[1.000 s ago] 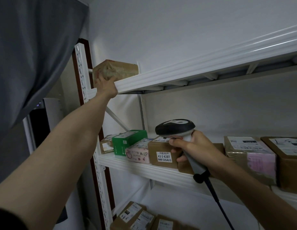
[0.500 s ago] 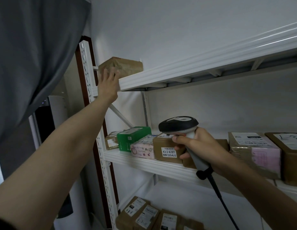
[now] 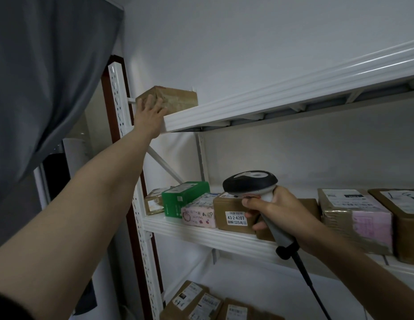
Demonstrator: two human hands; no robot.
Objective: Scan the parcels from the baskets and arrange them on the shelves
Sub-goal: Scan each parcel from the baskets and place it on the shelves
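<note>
At the far left hangs a grey fabric curtain (image 3: 46, 72), and beside it stands the white perforated metal upright (image 3: 122, 116) of the shelving. The left hand (image 3: 150, 112) is raised to the left end of the white metal top shelf (image 3: 270, 98). Its fingers are straight and spread, and they lie flat against the front face of the brown cardboard parcel (image 3: 171, 100) wrapped in clear tape; the hand grasps nothing. This parcel stands on the top shelf, at its left end, close to the white wall (image 3: 247, 38).

Lower, on the white metal middle shelf (image 3: 201, 234), a row of parcels stands from left to right: a small brown box with a white label (image 3: 154, 202), a green rectangular box (image 3: 185, 197), a pink patterned box (image 3: 199, 213), and a brown cardboard box with the printed label 43-2-4207 (image 3: 233, 215). In front of this last box the right hand (image 3: 277, 213) is clenched around the grey handle of the black-and-white handheld barcode scanner (image 3: 249, 183), with the forefinger at the trigger. A black cable (image 3: 310, 282) goes down from the handle. To the right stand a taped brown parcel with a pink label (image 3: 356, 218) and one more brown parcel (image 3: 402, 218), touching it. On the lower shelf, some brown parcels with white labels (image 3: 196, 303) lie.
</note>
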